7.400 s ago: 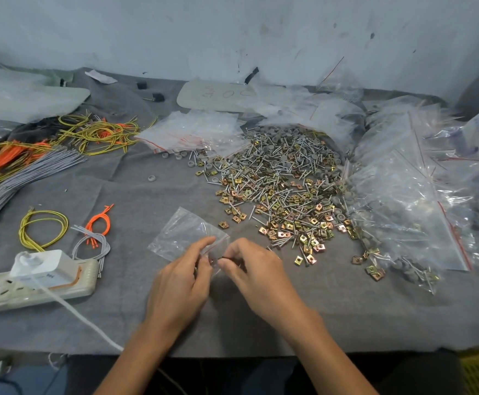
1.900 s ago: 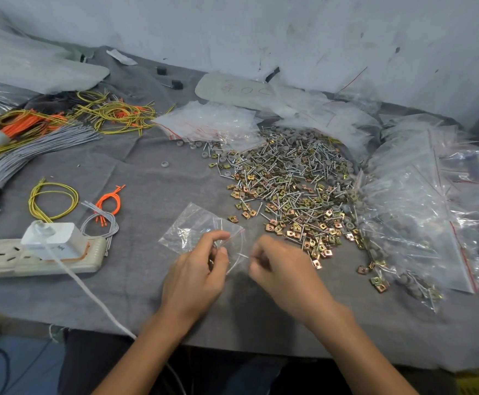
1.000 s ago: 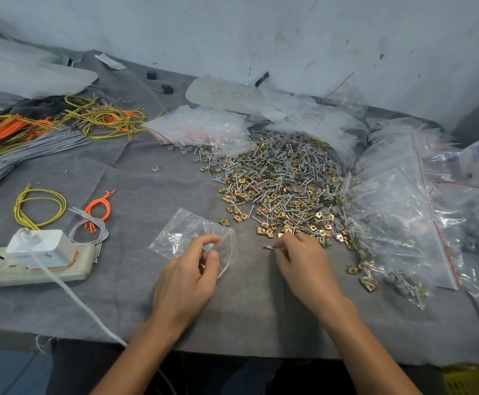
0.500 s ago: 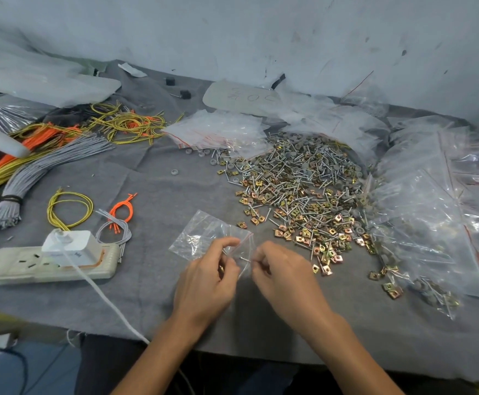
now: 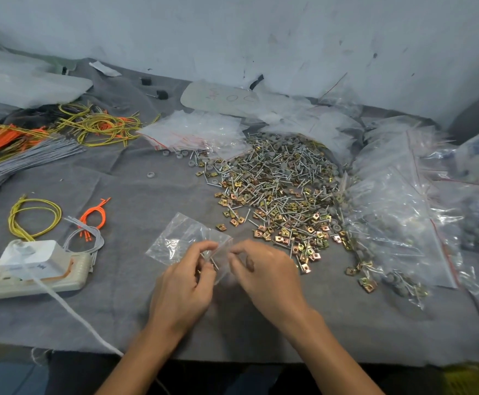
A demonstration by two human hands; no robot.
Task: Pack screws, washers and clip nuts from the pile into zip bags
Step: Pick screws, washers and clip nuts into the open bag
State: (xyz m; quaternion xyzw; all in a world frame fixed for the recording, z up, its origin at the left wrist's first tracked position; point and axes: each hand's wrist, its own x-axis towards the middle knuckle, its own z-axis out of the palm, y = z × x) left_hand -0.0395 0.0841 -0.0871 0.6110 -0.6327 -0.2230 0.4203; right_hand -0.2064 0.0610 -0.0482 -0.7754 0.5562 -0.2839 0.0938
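Note:
A big pile of screws, grey washers and gold clip nuts [image 5: 278,189] lies on the grey cloth [image 5: 136,201] right of centre. In front of it a small clear zip bag [image 5: 178,239] lies flat. My left hand [image 5: 184,283] pinches the bag's mouth, with a screw or two showing by its fingers. My right hand [image 5: 264,272] is at the mouth from the right, fingertips curled and touching the plastic; I cannot see whether it holds a part.
Filled zip bags [image 5: 397,223] are heaped at the right, empty bags [image 5: 198,132] at the back. Wire bundles [image 5: 33,146] and small wire loops [image 5: 34,215] lie left. A power strip with white charger [image 5: 30,266] and its cable sit near the front left edge.
My right hand went out to the pile's near edge a second ago and came back to the bag's mouth. My left hand has stayed holding the bag.

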